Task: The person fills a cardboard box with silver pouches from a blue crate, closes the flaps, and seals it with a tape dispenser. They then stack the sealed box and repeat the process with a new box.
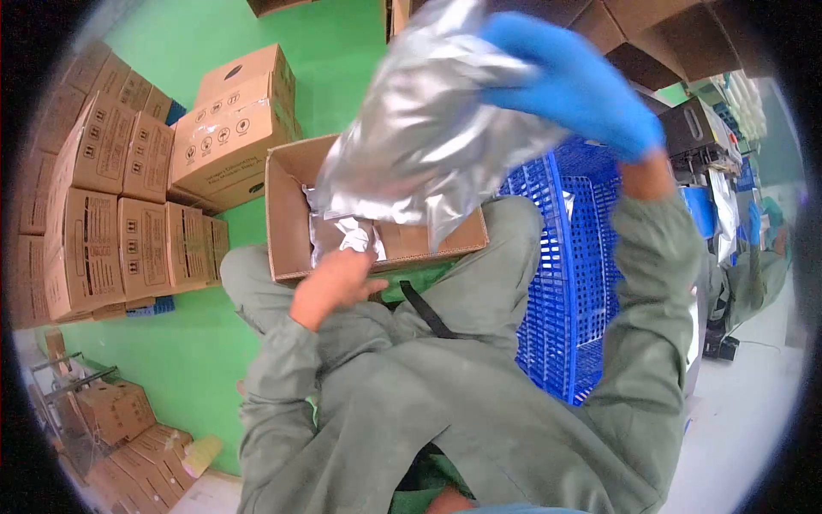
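Silver bag (419,128): held aloft above the open carton (287,206), part of whose opening is hidden by it. Judged soft and limp, with slick foil likely to slide under a glove. Weight is not readable; a modest load is presumed, since one hand suffices. Contents are not seen, so fragility cannot be judged. A hold is best taken on a gathered fold near the edge, with fingers and thumb opposed.

Appearance: shiny, creased, loosely bulged, with a pointed lower corner.

Right hand (574,86), blue-gloved: grip closed on the bag's right side, foil pinched. Left hand (341,281), bare: placed at the carton's near edge, beside a crumpled bright piece (351,233); grip state and contact cannot be told.

Outward: a blue basket (548,274) is seen beside the right knee.
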Available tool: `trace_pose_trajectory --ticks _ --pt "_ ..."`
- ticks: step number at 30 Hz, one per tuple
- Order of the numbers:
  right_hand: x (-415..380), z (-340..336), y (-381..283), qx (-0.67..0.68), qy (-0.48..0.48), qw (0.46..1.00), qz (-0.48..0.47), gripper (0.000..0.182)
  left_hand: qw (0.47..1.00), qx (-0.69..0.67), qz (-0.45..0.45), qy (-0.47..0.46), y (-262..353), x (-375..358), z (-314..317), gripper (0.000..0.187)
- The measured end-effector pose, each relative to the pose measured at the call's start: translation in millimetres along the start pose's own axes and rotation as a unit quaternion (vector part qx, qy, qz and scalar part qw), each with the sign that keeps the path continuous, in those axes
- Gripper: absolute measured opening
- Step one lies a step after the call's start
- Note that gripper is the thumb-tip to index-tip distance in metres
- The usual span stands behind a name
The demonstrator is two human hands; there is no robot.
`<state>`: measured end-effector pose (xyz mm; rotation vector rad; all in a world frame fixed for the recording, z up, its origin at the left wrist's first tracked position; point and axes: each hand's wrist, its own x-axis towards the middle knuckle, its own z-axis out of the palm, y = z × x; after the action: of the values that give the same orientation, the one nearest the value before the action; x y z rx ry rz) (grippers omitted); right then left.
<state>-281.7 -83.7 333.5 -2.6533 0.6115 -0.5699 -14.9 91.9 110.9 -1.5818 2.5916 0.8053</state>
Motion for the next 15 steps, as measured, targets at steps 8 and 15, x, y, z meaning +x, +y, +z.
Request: trace_pose_trajectory --ticks 8,15 --pt "-65 177 0 0.117 -0.433 0.894 -0.004 0.015 0.986 -0.023 -0.061 0.156 -1 -12 29 0.023" --pt "-254 45 25 -0.139 0.541 0.706 0.434 0.023 0.995 -0.039 -0.07 0.063 -2 -4 18 0.027"
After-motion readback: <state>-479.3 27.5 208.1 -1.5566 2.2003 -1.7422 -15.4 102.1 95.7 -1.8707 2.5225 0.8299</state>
